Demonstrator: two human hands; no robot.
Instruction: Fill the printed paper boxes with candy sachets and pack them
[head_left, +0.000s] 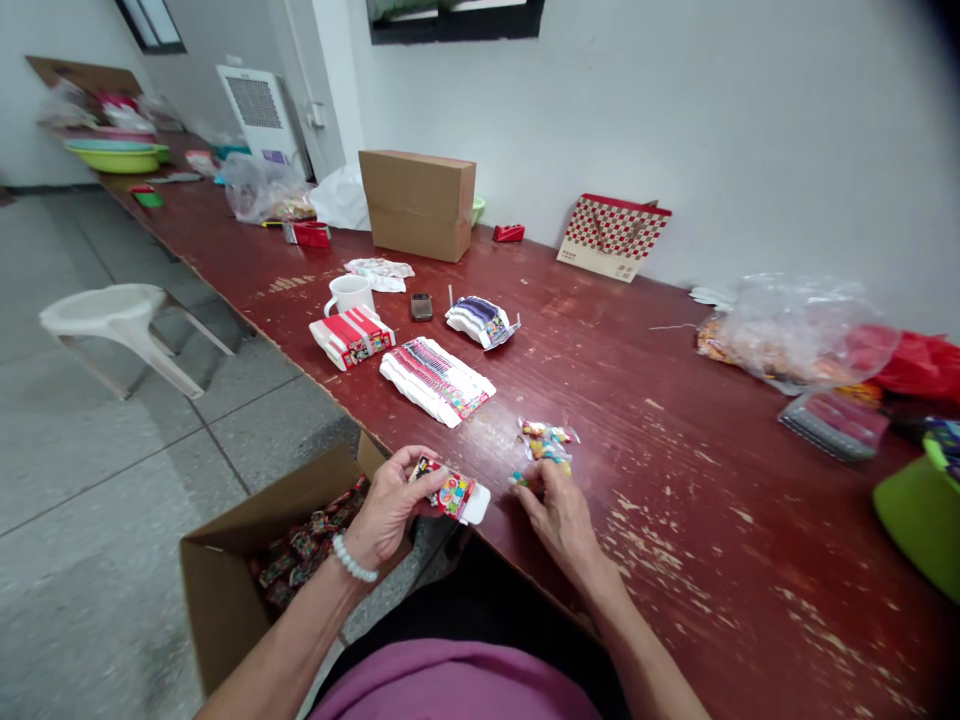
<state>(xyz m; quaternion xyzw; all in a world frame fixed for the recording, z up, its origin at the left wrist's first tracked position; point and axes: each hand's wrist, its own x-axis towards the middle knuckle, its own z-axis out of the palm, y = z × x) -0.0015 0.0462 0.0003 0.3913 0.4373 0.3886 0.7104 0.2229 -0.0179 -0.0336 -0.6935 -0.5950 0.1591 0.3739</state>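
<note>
My left hand (388, 510) is closed around a small printed candy box (448, 490), red and black with bright pictures. The box's white end flap stands out toward the right. Just above the table's front edge, my right hand (556, 505) has its fingers bent down onto small clear packets of colourful candy (546, 440). One packet, with blue and green pieces, shows at its fingertips; the fingers partly cover it. Beyond my hands lies a fanned row of flat, unfolded candy boxes (437, 380).
An open carton (225, 590) of filled boxes stands low at my left. On the red table (600, 360) are a bundle of red-and-white boxes (352, 336), a purple stack (481, 320), a white mug (350, 294), a large carton (418, 205) and a clear bag (802, 330).
</note>
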